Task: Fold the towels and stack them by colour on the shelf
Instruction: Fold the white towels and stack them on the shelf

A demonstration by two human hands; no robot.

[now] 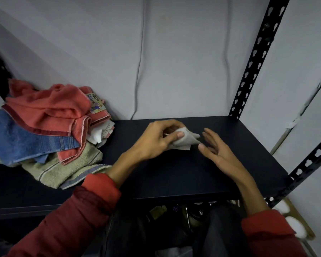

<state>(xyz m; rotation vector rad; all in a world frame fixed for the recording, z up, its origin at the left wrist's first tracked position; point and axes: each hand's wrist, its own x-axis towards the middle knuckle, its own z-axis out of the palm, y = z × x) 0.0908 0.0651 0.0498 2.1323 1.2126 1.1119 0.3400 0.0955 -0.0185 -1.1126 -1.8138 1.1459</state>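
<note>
White towel (185, 139) pinched in left hand (156, 140) — right hand (214, 147) slack-fingered just beside.

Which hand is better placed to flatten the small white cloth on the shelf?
Right. The right hand is open and free beside the small white cloth; the left hand already pinches it.
</note>
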